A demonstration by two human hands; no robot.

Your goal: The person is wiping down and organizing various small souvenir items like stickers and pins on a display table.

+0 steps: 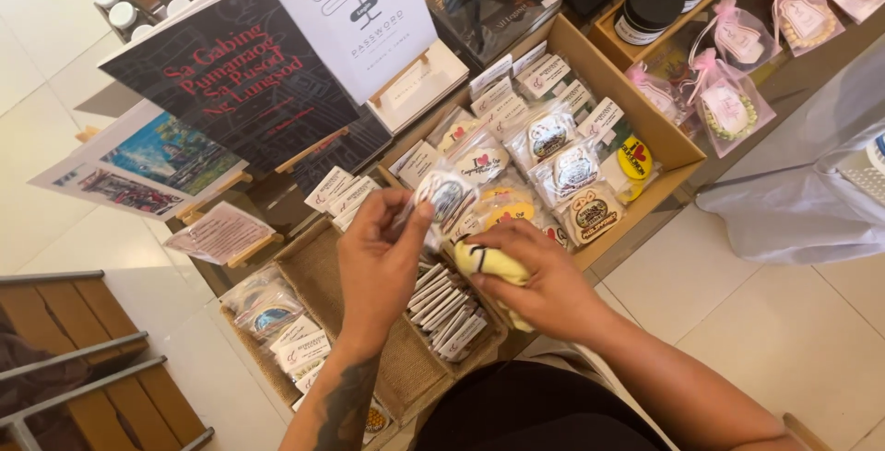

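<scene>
Over the wooden tray point(645, 124), left hand point(378, 267) pinches a packet point(447, 197).

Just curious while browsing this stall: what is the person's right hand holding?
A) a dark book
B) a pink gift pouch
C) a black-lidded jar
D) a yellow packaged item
D: the right hand closes around a yellow packaged item above the wooden tray, while the left hand lifts a clear-wrapped round badge.

pale tiled floor point(793, 322), wooden slatted bench point(83, 359) at left.
</scene>
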